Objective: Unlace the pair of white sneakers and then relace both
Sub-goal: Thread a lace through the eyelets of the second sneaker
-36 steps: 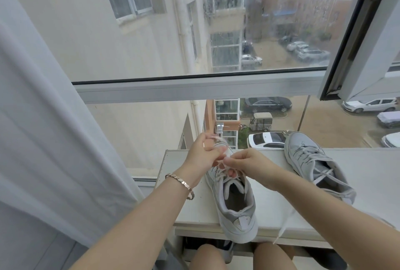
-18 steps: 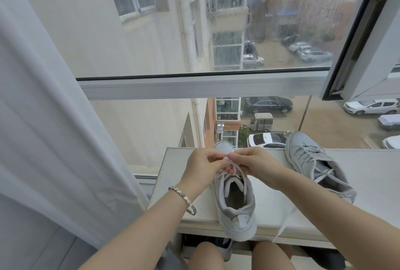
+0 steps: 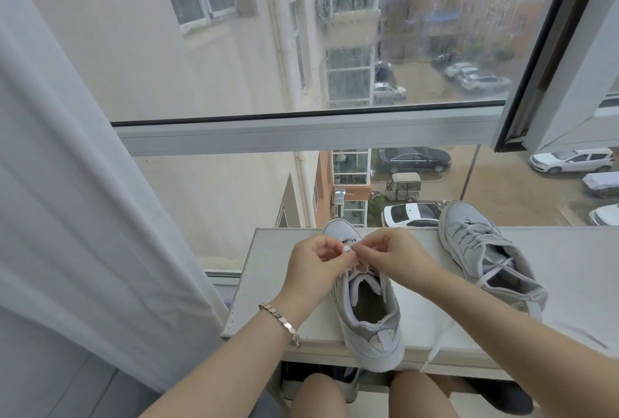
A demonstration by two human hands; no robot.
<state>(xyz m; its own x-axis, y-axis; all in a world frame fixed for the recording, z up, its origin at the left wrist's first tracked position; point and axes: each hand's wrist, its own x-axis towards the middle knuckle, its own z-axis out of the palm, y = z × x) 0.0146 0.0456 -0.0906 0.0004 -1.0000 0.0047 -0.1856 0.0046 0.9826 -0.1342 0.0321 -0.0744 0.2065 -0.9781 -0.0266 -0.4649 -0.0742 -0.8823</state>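
Centrally, the near sneaker [image 3: 371,314] sits on the white ledge [image 3: 264,287], heel overhanging its edge; left hand [image 3: 315,260] and right hand [image 3: 392,257] both pinch its lace [image 3: 363,269], hiding the eyelets; the second sneaker [image 3: 485,250] lies rightward, heel partly behind the forearm.

The desk [image 3: 268,283] stands against the window [image 3: 301,136], with the curtain [image 3: 67,216] to its left. The near sneaker [image 3: 371,320] sits at the desk's front edge, heel overhanging, toe toward the window. The left hand [image 3: 315,263] and right hand [image 3: 398,257] meet above its front. The far sneaker [image 3: 482,250] lies to the right, further back. A lace [image 3: 435,347] hangs over the front edge between the two sneakers.
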